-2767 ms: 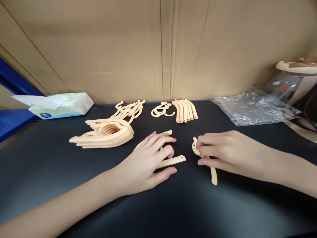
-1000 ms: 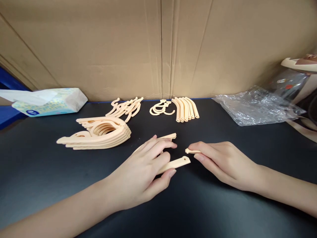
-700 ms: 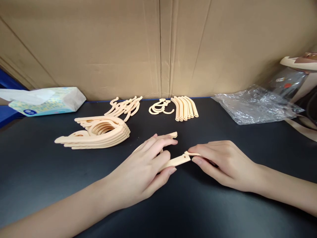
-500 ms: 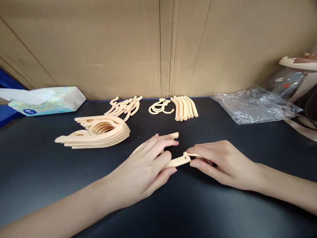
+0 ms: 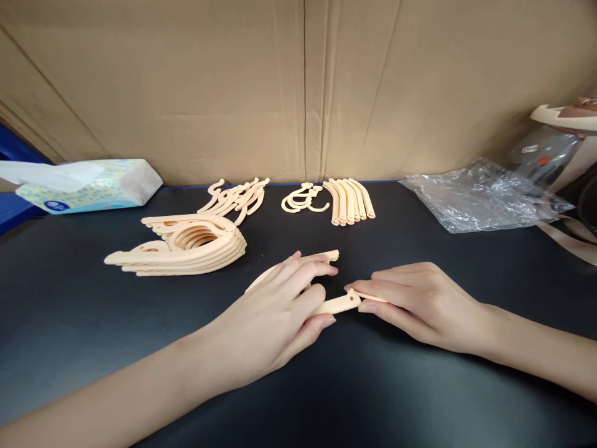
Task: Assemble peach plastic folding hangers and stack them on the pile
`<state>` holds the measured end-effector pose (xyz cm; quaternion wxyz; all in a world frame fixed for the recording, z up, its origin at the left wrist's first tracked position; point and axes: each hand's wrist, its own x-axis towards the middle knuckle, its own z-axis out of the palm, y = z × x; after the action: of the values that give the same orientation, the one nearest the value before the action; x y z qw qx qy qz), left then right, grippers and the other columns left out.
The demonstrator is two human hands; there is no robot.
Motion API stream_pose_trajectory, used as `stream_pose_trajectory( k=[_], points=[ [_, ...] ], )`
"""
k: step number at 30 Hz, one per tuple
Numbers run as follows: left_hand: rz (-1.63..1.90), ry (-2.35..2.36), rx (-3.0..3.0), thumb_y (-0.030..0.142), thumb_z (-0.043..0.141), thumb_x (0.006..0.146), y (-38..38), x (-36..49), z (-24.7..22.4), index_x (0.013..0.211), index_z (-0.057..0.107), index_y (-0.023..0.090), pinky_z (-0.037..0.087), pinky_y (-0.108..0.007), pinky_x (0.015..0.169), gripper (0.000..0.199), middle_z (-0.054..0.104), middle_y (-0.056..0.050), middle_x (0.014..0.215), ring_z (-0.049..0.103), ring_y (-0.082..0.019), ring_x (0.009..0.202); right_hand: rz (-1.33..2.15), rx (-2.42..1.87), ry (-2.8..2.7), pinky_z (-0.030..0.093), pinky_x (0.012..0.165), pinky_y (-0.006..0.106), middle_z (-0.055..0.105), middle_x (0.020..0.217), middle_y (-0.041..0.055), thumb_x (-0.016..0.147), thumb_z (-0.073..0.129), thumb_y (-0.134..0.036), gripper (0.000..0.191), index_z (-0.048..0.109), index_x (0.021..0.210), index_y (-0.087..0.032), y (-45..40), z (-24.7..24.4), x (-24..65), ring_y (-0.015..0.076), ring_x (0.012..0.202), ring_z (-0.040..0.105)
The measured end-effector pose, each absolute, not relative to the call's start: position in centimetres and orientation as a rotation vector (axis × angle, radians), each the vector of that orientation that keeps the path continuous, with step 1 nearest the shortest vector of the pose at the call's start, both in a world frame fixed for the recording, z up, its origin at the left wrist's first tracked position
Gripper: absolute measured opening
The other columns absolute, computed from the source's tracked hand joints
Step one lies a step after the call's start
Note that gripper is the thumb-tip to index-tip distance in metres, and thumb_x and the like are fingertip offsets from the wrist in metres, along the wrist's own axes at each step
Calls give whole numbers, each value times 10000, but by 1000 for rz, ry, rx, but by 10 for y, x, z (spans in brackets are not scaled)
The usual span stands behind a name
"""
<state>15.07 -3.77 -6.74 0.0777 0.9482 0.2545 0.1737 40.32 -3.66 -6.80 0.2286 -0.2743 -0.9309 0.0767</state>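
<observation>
From my feed, the left hand (image 5: 284, 311) has its grip around a cream plastic hanger body (image 5: 339, 304), mostly hidden, above the black surface (image 5: 326, 398); its holed near arm points rightward at the right hand (image 5: 424, 305). That grip pinches a slim hanger piece (image 5: 373, 297), roughly end-on, its tip apparently touching the hole end, nearer the right fingers.

At frame centre, a flat beige plastic bar (image 5: 339, 304) extends from under the left hand (image 5: 280, 314); left, on the black tabletop (image 5: 373, 398), sit stacked curved beige plastic hangers (image 5: 212, 254). Farther back, left to right: a boxy patterned tissue pack (image 5: 105, 185), slim beige plastic pieces (image 5: 236, 198), beige plastic hooks (image 5: 305, 201), curved beige plastic strips (image 5: 351, 202), a crumpled clear plastic bag (image 5: 480, 198).
</observation>
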Motion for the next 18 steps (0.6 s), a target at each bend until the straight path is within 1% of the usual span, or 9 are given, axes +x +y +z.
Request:
stream_pose_trajectory(
  k=[5,9,14,18],
  points=[
    [466,752,2861,237,391,1005,-37,152,-64,878,547,154,332,-512,1164,218,583,-159,1255,446,-276,1347,17,-736,-2599,338,528,238,549,623,-10,1029,412,-270,288,653,938,-140,-37,-67,404,108,513,460],
    [470,746,2856,222,421,990,-37,153,-62,867,557,156,346,-520,1154,195,591,-155,1256,490,-285,1310,-62,-714,-2605,340,514,244,558,620,-9,1035,391,-271,309,648,913,-150,-37,-66,403,109,499,445],
    [468,740,2860,231,428,989,-36,152,-64,869,558,155,347,-514,1154,192,588,-156,1270,488,-285,1311,-145,-687,-2615,348,508,251,556,624,-9,1036,380,-257,322,643,881,-153,-37,-66,403,107,499,451],
    [490,730,2853,224,446,981,-36,152,-64,872,565,156,344,-497,1160,175,588,-149,1271,482,-280,1318,-218,-663,-2630,344,499,260,539,622,-16,1036,372,-248,324,646,891,-154,-37,-65,403,104,494,451]
  ],
)
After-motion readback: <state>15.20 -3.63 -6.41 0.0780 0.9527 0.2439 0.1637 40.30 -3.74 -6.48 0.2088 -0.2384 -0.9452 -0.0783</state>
